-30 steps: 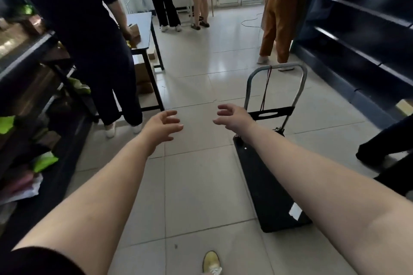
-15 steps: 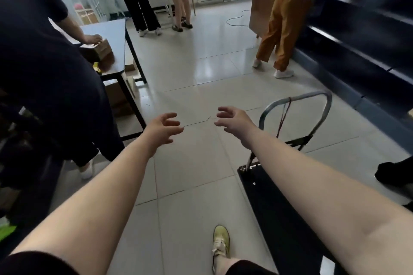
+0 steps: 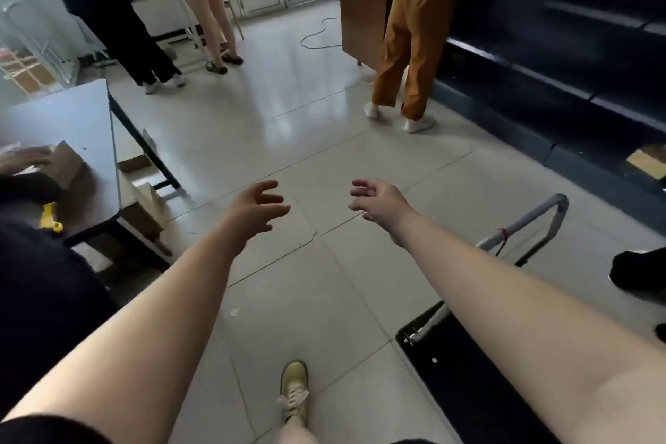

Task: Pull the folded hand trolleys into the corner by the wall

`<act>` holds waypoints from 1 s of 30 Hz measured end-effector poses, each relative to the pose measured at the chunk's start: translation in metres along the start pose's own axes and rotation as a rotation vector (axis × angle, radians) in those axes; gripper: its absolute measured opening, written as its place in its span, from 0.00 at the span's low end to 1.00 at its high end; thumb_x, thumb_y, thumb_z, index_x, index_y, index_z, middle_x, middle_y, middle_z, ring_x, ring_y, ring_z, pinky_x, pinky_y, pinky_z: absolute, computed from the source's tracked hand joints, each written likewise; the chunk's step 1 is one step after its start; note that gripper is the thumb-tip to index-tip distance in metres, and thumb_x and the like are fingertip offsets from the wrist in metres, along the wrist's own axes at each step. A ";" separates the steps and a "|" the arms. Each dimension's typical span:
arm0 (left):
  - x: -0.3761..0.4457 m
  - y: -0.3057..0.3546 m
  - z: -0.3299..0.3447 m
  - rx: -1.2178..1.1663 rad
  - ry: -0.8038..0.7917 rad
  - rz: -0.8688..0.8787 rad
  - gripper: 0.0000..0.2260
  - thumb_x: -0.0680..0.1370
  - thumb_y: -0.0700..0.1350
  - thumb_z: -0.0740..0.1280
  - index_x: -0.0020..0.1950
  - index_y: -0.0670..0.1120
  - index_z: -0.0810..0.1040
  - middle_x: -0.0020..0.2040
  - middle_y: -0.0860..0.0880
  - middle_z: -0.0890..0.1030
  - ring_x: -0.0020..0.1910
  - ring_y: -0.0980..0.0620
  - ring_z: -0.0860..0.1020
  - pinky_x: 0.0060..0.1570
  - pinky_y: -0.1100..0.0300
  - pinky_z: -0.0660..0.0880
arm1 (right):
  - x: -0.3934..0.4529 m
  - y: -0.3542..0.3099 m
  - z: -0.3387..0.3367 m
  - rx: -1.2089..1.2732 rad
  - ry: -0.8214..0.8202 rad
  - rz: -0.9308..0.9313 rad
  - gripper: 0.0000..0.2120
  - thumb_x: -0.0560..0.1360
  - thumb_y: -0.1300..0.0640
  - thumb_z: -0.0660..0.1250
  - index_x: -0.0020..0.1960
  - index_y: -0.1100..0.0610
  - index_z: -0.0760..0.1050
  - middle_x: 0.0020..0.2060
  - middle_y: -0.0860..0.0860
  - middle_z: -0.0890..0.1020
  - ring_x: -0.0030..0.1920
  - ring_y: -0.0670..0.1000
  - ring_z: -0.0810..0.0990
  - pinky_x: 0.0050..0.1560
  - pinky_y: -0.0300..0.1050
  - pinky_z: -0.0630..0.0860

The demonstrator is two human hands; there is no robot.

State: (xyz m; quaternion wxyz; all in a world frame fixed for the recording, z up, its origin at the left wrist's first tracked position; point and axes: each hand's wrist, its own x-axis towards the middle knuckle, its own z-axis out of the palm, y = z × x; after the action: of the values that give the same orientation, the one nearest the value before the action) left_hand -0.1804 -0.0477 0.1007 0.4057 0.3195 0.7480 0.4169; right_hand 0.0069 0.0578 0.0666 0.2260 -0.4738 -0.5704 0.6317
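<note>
A hand trolley with a black flat deck (image 3: 465, 386) and a grey metal loop handle (image 3: 537, 218) lies on the tiled floor at the lower right, partly hidden under my right forearm. A red cord hangs from the handle. My left hand (image 3: 254, 211) and my right hand (image 3: 378, 202) are stretched out ahead over bare floor, fingers spread, holding nothing. Both hands are apart from the trolley; the handle is to the right of my right hand.
A grey table (image 3: 72, 141) with a cardboard box stands at left, a person in dark clothes beside it. Dark shelving (image 3: 562, 58) lines the right wall. Three people stand ahead; one in orange trousers (image 3: 411, 47) is by a wooden desk. My yellow shoe (image 3: 293, 389) steps forward.
The view has moved forward and turned left; the trolley has slid toward the lower right of the frame. My hands stay outstretched and empty.
</note>
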 end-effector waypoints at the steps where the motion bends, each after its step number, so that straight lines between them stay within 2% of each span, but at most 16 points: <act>1: 0.024 0.007 -0.004 0.008 -0.024 0.016 0.25 0.75 0.36 0.69 0.71 0.46 0.69 0.59 0.46 0.77 0.54 0.47 0.76 0.57 0.50 0.73 | 0.016 -0.004 0.001 0.007 0.031 0.001 0.23 0.74 0.67 0.66 0.68 0.58 0.70 0.55 0.52 0.76 0.53 0.50 0.75 0.53 0.42 0.68; 5: 0.114 0.040 -0.012 0.021 -0.153 0.068 0.25 0.75 0.35 0.69 0.70 0.46 0.69 0.59 0.45 0.77 0.54 0.47 0.76 0.57 0.49 0.73 | 0.077 -0.022 0.004 0.063 0.183 0.009 0.23 0.74 0.67 0.66 0.68 0.59 0.70 0.56 0.53 0.75 0.52 0.50 0.74 0.53 0.42 0.68; 8: 0.170 0.066 -0.011 0.082 -0.282 0.110 0.25 0.74 0.36 0.69 0.70 0.47 0.70 0.59 0.45 0.77 0.54 0.47 0.76 0.57 0.48 0.74 | 0.116 -0.038 0.005 0.113 0.308 0.019 0.23 0.74 0.67 0.66 0.68 0.59 0.70 0.62 0.56 0.76 0.53 0.50 0.74 0.53 0.42 0.68; 13: 0.254 0.112 0.015 0.167 -0.466 0.159 0.25 0.75 0.35 0.69 0.70 0.46 0.70 0.62 0.42 0.77 0.55 0.46 0.76 0.60 0.46 0.73 | 0.161 -0.054 -0.012 0.158 0.489 0.047 0.24 0.74 0.65 0.67 0.69 0.58 0.70 0.65 0.56 0.75 0.54 0.48 0.74 0.51 0.41 0.69; 17: 0.308 0.146 0.065 0.231 -0.592 0.181 0.25 0.75 0.35 0.68 0.71 0.45 0.68 0.65 0.41 0.76 0.58 0.46 0.75 0.62 0.46 0.73 | 0.187 -0.057 -0.058 0.174 0.660 0.075 0.24 0.74 0.65 0.67 0.69 0.57 0.70 0.67 0.56 0.74 0.56 0.47 0.73 0.47 0.39 0.70; 22: 0.352 0.187 0.145 0.323 -0.702 0.270 0.26 0.75 0.38 0.70 0.72 0.47 0.67 0.67 0.44 0.76 0.64 0.44 0.75 0.63 0.47 0.74 | 0.209 -0.056 -0.127 0.240 0.846 0.093 0.25 0.75 0.67 0.66 0.71 0.59 0.68 0.68 0.56 0.74 0.63 0.51 0.74 0.53 0.40 0.68; 24: 0.359 0.207 0.177 0.379 -0.751 0.314 0.27 0.75 0.40 0.70 0.72 0.47 0.67 0.66 0.45 0.76 0.64 0.45 0.75 0.63 0.47 0.75 | 0.211 -0.057 -0.153 0.279 0.895 0.098 0.25 0.75 0.67 0.67 0.71 0.60 0.68 0.68 0.57 0.73 0.65 0.53 0.74 0.55 0.41 0.68; 27: 0.369 0.238 0.226 0.430 -0.827 0.370 0.26 0.75 0.40 0.70 0.72 0.47 0.67 0.67 0.45 0.76 0.62 0.46 0.75 0.63 0.48 0.75 | 0.211 -0.057 -0.192 0.316 0.961 0.101 0.28 0.75 0.67 0.67 0.73 0.59 0.65 0.70 0.57 0.71 0.70 0.53 0.70 0.64 0.45 0.69; 30: 0.377 0.261 0.274 0.459 -0.913 0.421 0.26 0.75 0.40 0.70 0.72 0.48 0.68 0.67 0.46 0.76 0.58 0.48 0.76 0.57 0.53 0.75 | 0.204 -0.057 -0.225 0.341 1.050 0.099 0.28 0.75 0.67 0.67 0.73 0.60 0.64 0.70 0.56 0.71 0.69 0.54 0.71 0.62 0.45 0.69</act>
State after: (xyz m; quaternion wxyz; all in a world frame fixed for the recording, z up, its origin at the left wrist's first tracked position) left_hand -0.0810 0.4770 0.1147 0.5164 0.6908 0.4880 0.1343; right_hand 0.0933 0.3541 0.0732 0.5235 -0.7081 -0.2479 0.4038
